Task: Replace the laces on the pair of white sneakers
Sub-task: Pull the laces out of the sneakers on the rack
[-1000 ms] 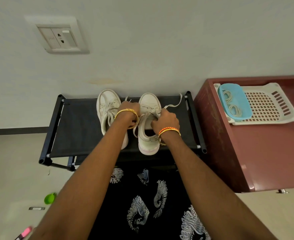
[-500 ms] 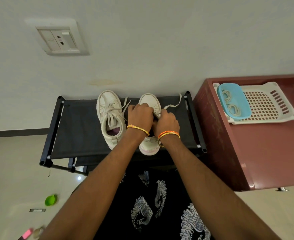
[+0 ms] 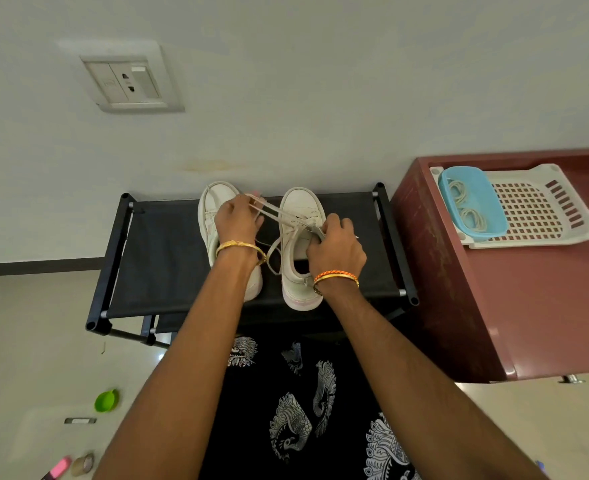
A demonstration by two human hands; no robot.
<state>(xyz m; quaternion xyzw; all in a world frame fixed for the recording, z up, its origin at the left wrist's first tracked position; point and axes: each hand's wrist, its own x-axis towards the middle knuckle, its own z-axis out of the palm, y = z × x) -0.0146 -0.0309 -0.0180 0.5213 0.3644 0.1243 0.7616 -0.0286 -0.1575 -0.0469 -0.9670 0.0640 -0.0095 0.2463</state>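
Observation:
Two white sneakers stand side by side on a black fabric shoe rack, toes toward the wall. My left hand hovers over the left sneaker and pinches a pale lace, drawn taut up and left from the right sneaker. My right hand grips that sneaker's right side near the eyelets. A loose loop of lace hangs between the shoes. Coiled spare laces lie in a blue tub at the right.
The blue tub sits on a white perforated tray atop a maroon cabinet right of the rack. A wall socket is above left. A green cap, tape roll and pink item lie on the floor at left.
My left hand moved from the right sneaker's tongue up and left, pulling the lace out taut. My right hand shifted slightly right along the sneaker's side.

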